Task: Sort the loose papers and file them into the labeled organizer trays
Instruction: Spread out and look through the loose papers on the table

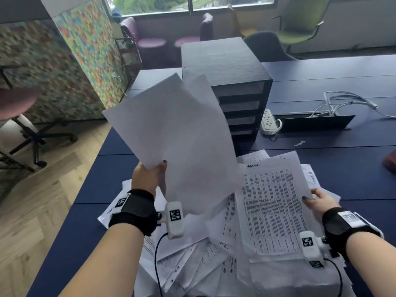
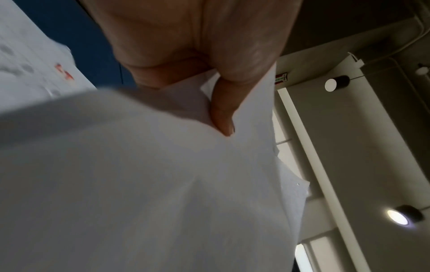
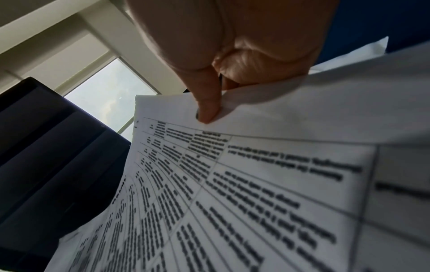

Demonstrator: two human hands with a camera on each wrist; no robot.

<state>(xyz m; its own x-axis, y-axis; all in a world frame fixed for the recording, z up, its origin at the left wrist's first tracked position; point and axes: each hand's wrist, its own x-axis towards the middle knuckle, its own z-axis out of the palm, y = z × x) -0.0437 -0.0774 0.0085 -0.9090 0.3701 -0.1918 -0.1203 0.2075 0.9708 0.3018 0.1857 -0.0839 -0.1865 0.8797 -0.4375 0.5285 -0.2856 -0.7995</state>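
Matt white paper sheets (image 1: 171,129); matt dark textured organizer (image 1: 222,58).

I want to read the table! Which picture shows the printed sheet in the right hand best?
The right wrist view: the white printed table sheet fills it, gridlines clear, words blurred. The head view shows the whole sheet, smaller. The left wrist view misses it.

one organizer (image 1: 227,67), two hands, one power strip (image 1: 269,122), many loose papers (image 1: 205,254).

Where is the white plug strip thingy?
In the head view, the white power strip lies on the blue desk, just right of the black organizer, beyond the paper pile.
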